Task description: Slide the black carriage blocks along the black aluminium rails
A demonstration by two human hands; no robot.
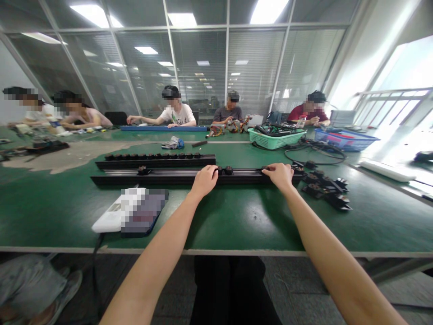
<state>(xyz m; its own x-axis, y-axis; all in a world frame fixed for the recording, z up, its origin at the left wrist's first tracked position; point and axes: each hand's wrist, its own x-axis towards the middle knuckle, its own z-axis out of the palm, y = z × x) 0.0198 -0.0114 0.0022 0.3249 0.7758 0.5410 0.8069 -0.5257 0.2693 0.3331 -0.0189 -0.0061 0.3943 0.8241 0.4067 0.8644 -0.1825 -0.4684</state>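
Resting on the near black rail (pixel 169 179), both hands are right in the thick of it! The rail lies lengthwise across the green tabletop (pixel 233 230), in front of the person. On comes the left hand (pixel 205 179), fingers curled close together over the rail's top, a black round-topped piece (pixel 228 170) just beside it; whether it grips anything, I can't tell. Over to the right hand (pixel 280 175): thumb and fingertips nearly together at a small dark piece (pixel 265 169) on the rail, though a firm pinch can't be made out. Another black piece (pixel 143 170) sits towards the rail's left end. Just behind, the far black rail (pixel 155 164) carries a whole row of them, and loose black parts (pixel 324 186) lie scattered beyond the right hand!
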